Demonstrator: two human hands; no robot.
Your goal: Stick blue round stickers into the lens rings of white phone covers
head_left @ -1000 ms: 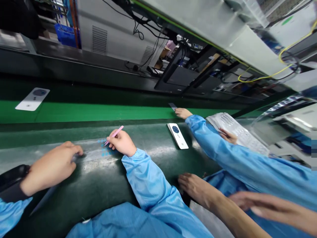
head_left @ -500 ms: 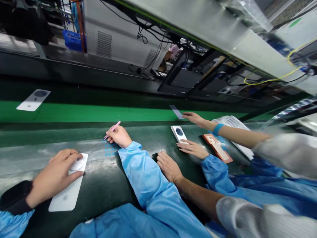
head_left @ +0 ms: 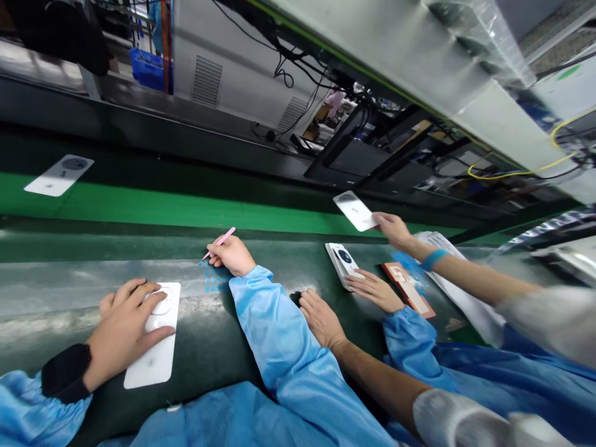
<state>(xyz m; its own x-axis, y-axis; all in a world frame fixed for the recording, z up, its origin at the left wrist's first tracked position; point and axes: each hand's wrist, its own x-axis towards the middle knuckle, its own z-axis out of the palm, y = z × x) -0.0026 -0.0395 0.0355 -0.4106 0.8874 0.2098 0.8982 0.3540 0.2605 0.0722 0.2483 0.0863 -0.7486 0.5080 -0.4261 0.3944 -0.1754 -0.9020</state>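
Note:
My left hand [head_left: 126, 326] rests on a white flat panel [head_left: 158, 347] lying on the dark green bench, fingers curled over its upper end. My right hand [head_left: 233, 256] pinches pink tweezers [head_left: 218, 243], their tip down at a clear strip with small blue dots [head_left: 212, 282]. Both my sleeves are blue, and a black band sits on my left wrist.
Co-workers' hands work to the right: one lifts a white panel [head_left: 356, 211], another holds a panel with a dark disc [head_left: 344, 261], beside a red-brown card [head_left: 410, 288]. Another white panel [head_left: 58, 176] lies on the green belt, far left. Machinery and cables run behind.
My left hand has brought a white panel flat onto the bench and shifted it slightly right. A co-worker has picked a panel up off the belt. My right hand stays at the dotted strip.

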